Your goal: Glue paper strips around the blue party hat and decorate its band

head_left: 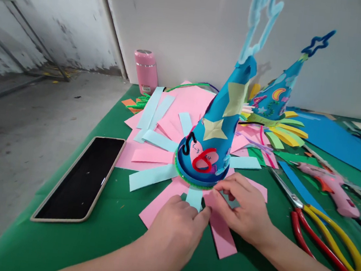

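A blue paper cone hat (223, 114) stands upright, with pale yellow stars, a red pipe-cleaner 6 and a black curl on its side. Pale blue and pink paper strips fan out around its base, above a green trim (191, 183). My left hand (178, 226) is curled at the front, its thumb and forefinger closed over a short pale blue paper strip (194, 197). At the front right of the brim, my right hand (244, 208) pinches the hat's edge; its fingertips partly cover that spot. One pink strip (223, 238) sticks out between the hands.
A phone (81, 178) lies at left on the green tablecloth (116, 237). A pink bottle (146, 73) stands behind. To the right are large scissors (299, 205), a pink glue gun (334, 185) and blue paper (343, 141). A second decorated cone hat (274, 96) stands at the back.
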A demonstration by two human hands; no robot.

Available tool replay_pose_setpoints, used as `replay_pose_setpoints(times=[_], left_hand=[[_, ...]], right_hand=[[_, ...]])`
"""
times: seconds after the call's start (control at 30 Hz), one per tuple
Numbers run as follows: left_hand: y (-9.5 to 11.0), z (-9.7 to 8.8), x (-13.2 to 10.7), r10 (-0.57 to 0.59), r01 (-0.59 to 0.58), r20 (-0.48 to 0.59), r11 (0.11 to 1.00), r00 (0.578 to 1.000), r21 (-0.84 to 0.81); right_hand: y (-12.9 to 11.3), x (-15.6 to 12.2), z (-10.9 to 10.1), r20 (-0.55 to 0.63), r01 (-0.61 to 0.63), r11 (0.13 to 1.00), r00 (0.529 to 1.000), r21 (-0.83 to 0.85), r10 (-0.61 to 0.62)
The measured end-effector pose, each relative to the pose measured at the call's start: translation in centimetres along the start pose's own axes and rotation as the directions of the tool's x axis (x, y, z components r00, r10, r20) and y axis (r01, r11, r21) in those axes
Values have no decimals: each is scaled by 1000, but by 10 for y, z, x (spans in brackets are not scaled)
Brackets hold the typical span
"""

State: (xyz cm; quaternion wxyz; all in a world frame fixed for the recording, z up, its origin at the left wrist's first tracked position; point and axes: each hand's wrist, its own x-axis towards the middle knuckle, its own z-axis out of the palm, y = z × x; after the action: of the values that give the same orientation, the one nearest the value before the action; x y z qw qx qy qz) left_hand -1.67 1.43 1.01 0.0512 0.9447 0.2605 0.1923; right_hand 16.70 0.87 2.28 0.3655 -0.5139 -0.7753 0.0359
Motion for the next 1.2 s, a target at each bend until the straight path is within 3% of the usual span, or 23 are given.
replay_pose_setpoints(times=[0.1, 0.6, 0.8, 1.2], left_hand=[[2, 1, 1, -4, 3, 23, 1000, 1000, 23], [5, 6, 0, 17, -25, 96, 997, 995, 78], [6, 11, -3, 16, -19, 24, 993, 1000, 116], [4, 16, -7, 41, -50, 74, 992, 996, 120]], right_hand=[[3, -5, 8, 60, 46, 997, 997, -60, -42], [5, 0, 18, 73, 209, 918, 978, -338, -196], [4, 0, 18, 75, 224, 905, 975, -361, -211], [8, -5, 19, 79, 185, 936, 982, -299, -169]])
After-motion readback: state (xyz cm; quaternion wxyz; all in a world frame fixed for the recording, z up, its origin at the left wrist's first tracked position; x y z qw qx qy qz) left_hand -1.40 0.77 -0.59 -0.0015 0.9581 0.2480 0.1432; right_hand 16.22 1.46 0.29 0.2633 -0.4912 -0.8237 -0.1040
